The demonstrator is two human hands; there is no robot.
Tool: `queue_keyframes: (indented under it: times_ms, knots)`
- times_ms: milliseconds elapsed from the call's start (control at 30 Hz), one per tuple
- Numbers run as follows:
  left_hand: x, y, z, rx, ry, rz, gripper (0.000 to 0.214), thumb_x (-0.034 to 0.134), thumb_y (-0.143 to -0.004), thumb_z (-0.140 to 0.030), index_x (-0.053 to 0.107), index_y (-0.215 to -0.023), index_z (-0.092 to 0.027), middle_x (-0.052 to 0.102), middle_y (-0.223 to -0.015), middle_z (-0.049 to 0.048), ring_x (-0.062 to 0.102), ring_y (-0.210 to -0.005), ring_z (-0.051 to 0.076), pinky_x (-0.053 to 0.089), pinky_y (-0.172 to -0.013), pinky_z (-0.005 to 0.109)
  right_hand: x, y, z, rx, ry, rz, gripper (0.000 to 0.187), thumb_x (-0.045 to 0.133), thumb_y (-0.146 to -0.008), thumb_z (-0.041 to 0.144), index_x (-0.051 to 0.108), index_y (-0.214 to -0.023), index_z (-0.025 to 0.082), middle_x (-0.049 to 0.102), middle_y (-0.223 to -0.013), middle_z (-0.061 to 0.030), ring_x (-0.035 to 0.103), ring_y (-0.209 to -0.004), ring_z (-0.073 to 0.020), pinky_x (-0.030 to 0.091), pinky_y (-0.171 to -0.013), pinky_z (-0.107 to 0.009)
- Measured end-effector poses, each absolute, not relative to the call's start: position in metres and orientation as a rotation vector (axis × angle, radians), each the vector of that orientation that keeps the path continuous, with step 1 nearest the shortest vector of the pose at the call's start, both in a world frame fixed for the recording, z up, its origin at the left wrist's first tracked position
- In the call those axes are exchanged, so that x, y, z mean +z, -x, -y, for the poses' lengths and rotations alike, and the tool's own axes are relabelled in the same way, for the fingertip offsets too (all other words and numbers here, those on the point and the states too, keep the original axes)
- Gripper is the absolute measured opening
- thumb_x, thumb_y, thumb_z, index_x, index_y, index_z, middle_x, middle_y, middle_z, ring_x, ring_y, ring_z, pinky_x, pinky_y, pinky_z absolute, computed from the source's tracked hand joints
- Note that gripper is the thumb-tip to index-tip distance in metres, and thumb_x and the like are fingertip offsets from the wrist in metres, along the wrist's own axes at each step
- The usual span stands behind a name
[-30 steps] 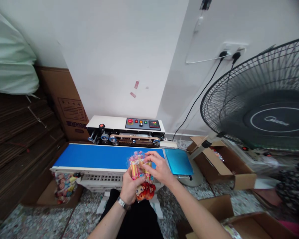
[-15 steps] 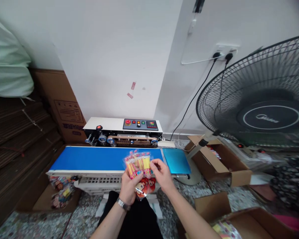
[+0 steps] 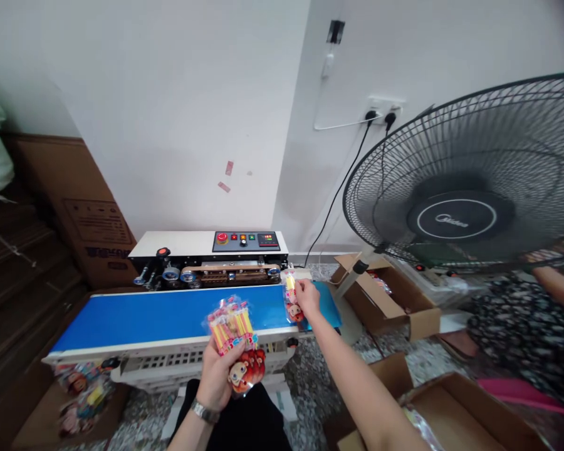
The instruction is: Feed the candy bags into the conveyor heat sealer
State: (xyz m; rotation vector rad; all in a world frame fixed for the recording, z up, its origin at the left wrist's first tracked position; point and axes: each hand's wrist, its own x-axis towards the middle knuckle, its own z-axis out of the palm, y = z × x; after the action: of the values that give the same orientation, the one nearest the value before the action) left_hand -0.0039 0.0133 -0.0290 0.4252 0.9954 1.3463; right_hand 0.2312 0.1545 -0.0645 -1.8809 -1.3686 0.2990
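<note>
My left hand (image 3: 220,371) grips a fanned stack of clear packets (image 3: 239,351), each with yellow sticks on top and a red-haired cartoon figure below. It is just in front of the belt's near edge. Farther right, my right hand (image 3: 308,297) pinches one packet (image 3: 291,303) of the same kind by its side. That packet is upright over the right end of the blue conveyor belt (image 3: 169,313), close to the sealing machine's (image 3: 207,250) infeed. Whether it touches the belt I cannot tell.
A large fan (image 3: 460,188) stands at the right. Open cartons (image 3: 395,300) sit on the floor, one at lower left (image 3: 89,407) holding packets. Part of another person in patterned clothing (image 3: 512,326) shows at far right. Stacked cardboard (image 3: 23,263) is at left.
My right hand has drawn one packet from the stack and carried it right to the belt's end. The left hand keeps the rest. My view has turned to the right.
</note>
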Motion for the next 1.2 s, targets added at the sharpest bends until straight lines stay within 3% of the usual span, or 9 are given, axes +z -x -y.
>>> queue_keyframes:
  times_ms: [133, 300, 433, 533, 700, 800, 967, 1200]
  knots:
    - [-0.031, 0.003, -0.014, 1.327, -0.399, -0.980, 0.050, 0.078, -0.054, -0.018, 0.057, -0.099, -0.013, 0.071, -0.086, 0.0107, 0.068, -0.073, 0.024, 0.053, -0.070, 0.037, -0.060, -0.211, -0.162, 0.345, 1.845, 1.454, 0.012, 0.051, -0.072, 0.023, 0.063, -0.072, 0.019, 0.064, -0.063, -0.0027, 0.059, -0.061, -0.0157, 0.041, -0.057, -0.023]
    - [-0.032, 0.002, -0.016, 1.347, -0.386, -0.919, 0.048, 0.078, -0.055, -0.017, 0.058, -0.099, -0.014, 0.071, -0.091, 0.0106, 0.067, -0.077, 0.024, 0.051, -0.076, 0.038, -0.039, -0.177, -0.127, 0.599, 1.456, 1.601, 0.025, 0.051, -0.077, 0.033, 0.059, -0.096, 0.019, 0.066, -0.088, -0.0043, 0.060, -0.077, -0.0162, 0.046, -0.066, -0.026]
    - [-0.029, -0.004, -0.018, 1.374, -0.427, -0.886, 0.047, 0.078, -0.055, -0.017, 0.059, -0.098, -0.015, 0.071, -0.091, 0.0096, 0.067, -0.077, 0.023, 0.051, -0.076, 0.037, -0.020, -0.152, -0.080, 0.934, 1.174, 1.700, 0.022, 0.050, -0.081, 0.039, 0.058, -0.087, 0.019, 0.062, -0.073, 0.0000, 0.058, -0.065, -0.0133, 0.046, -0.059, -0.023]
    - [-0.028, -0.010, -0.018, 1.407, -0.427, -0.862, 0.048, 0.078, -0.055, -0.019, 0.059, -0.099, -0.014, 0.070, -0.093, 0.0108, 0.066, -0.080, 0.024, 0.050, -0.078, 0.037, -0.011, -0.143, -0.060, 0.840, 1.226, 1.730, 0.019, 0.049, -0.082, 0.037, 0.058, -0.080, 0.020, 0.061, -0.073, 0.0005, 0.056, -0.067, -0.0132, 0.044, -0.061, -0.022]
    - [-0.032, -0.009, -0.019, 1.425, -0.375, -0.940, 0.049, 0.078, -0.054, -0.017, 0.057, -0.097, -0.016, 0.071, -0.088, 0.0078, 0.067, -0.075, 0.022, 0.052, -0.072, 0.034, -0.018, -0.158, -0.073, 0.713, 1.317, 1.523, 0.025, 0.040, -0.086, 0.039, 0.055, -0.087, 0.019, 0.060, -0.075, -0.0011, 0.056, -0.067, -0.0144, 0.043, -0.061, -0.023]
    - [-0.035, -0.004, -0.018, 1.402, -0.369, -0.995, 0.047, 0.078, -0.053, -0.015, 0.055, -0.094, -0.015, 0.071, -0.080, 0.0055, 0.067, -0.066, 0.019, 0.052, -0.065, 0.030, -0.031, -0.187, -0.102, 0.552, 1.516, 1.420, 0.028, 0.041, -0.083, 0.042, 0.056, -0.082, 0.018, 0.061, -0.070, -0.0015, 0.055, -0.061, -0.0151, 0.041, -0.057, -0.024]
    - [-0.033, 0.002, -0.015, 1.366, -0.378, -0.997, 0.052, 0.077, -0.055, -0.014, 0.053, -0.101, -0.015, 0.071, -0.083, 0.0068, 0.067, -0.069, 0.019, 0.053, -0.067, 0.031, -0.044, -0.227, -0.142, 0.377, 1.770, 1.305, 0.024, 0.045, -0.077, 0.038, 0.057, -0.069, 0.019, 0.061, -0.063, -0.0019, 0.055, -0.061, -0.0172, 0.039, -0.060, -0.026]
    - [-0.028, 0.004, -0.015, 1.301, -0.404, -0.963, 0.042, 0.078, -0.054, -0.014, 0.057, -0.090, -0.012, 0.071, -0.075, 0.0081, 0.066, -0.063, 0.020, 0.053, -0.063, 0.032, -0.044, -0.210, -0.117, 0.426, 1.384, 1.198, 0.029, 0.042, -0.084, 0.042, 0.055, -0.090, 0.017, 0.062, -0.085, -0.0046, 0.057, -0.076, -0.0159, 0.044, -0.070, -0.026]
